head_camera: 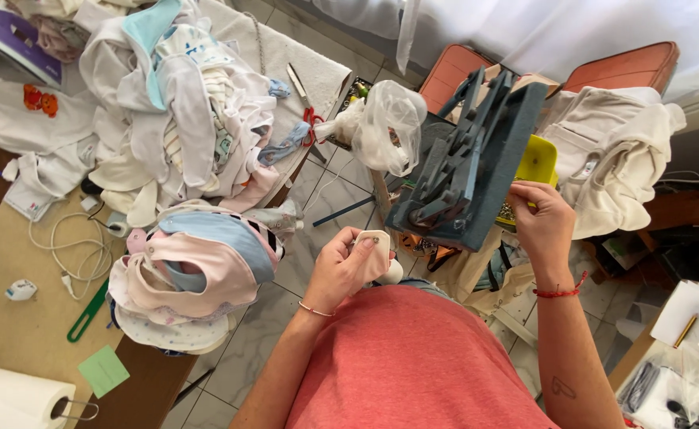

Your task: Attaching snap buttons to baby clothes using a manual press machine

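left hand [348,266] pinching a small cream fabric piece [376,256], right hand [542,222] on the blue press tool [469,171].

the left hand has thumb and fingers closed on the cream piece, held just above the coral shirt and right below the press's lower corner. the right hand grips the press's right edge, fingers curled behind it, next to a yellow part [540,159]. on the bench [16,318] to the left, a stack of bibs [198,270], a pile of white baby clothes [167,103], red-handled scissors [306,111] and a paper roll [12,397].
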